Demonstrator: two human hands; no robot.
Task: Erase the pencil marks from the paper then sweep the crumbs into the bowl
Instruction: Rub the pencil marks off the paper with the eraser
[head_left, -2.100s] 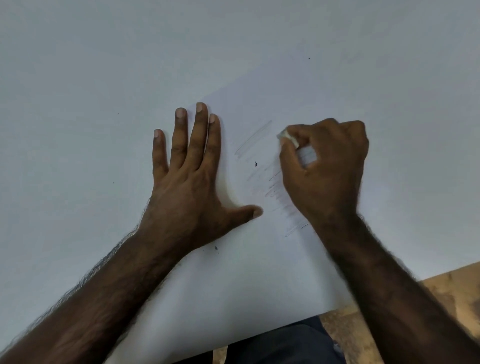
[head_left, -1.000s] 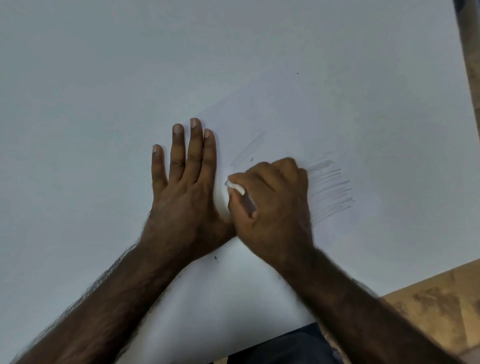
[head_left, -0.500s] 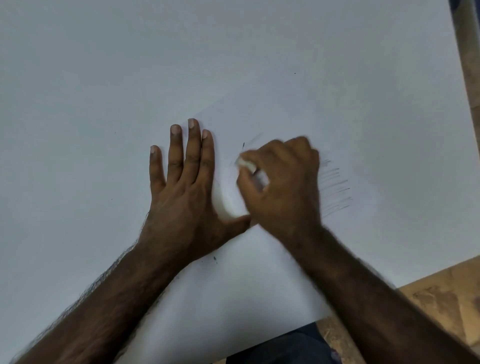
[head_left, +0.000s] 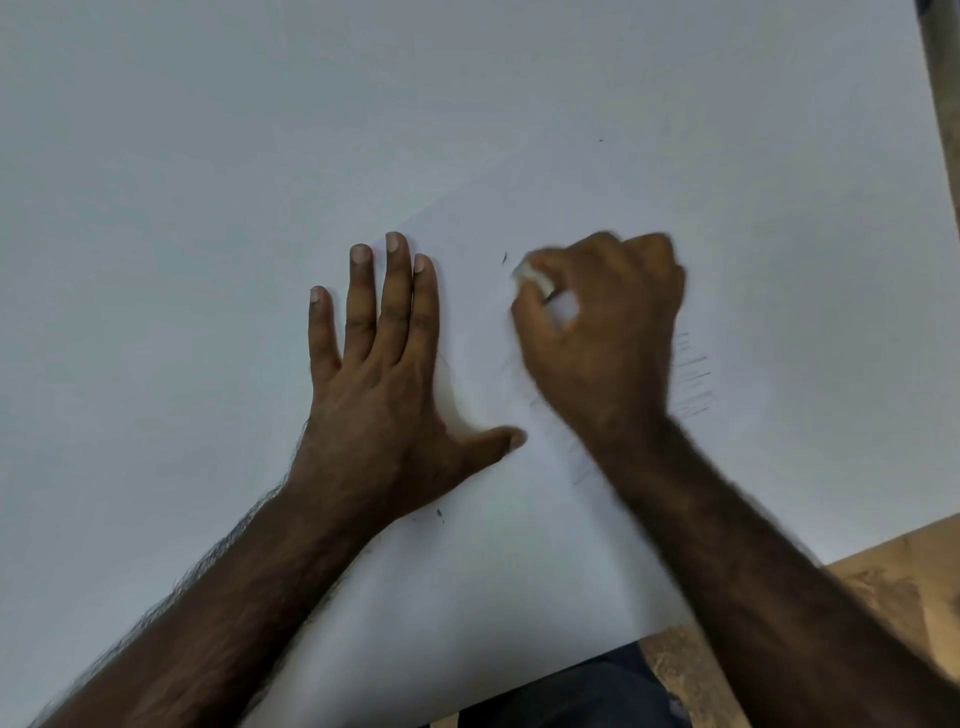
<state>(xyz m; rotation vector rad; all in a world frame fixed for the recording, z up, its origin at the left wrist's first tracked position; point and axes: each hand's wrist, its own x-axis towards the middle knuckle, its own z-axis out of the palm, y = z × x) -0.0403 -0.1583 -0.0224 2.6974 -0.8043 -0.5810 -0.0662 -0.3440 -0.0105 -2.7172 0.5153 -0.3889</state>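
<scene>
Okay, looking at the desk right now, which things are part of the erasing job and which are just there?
Part of the job:
paper
eraser gripped by the right hand
pencil marks
crumbs
left hand pressing the paper flat

Just there:
white table
brown floor

No bowl is in view.

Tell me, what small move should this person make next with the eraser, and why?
Probably slide the eraser toward the pencil marks that show just past the right hand. Those strokes are dark, so erasing is not finished. The left hand lies flat on the paper and looks well placed to steady it. No bowl is in view.
</scene>
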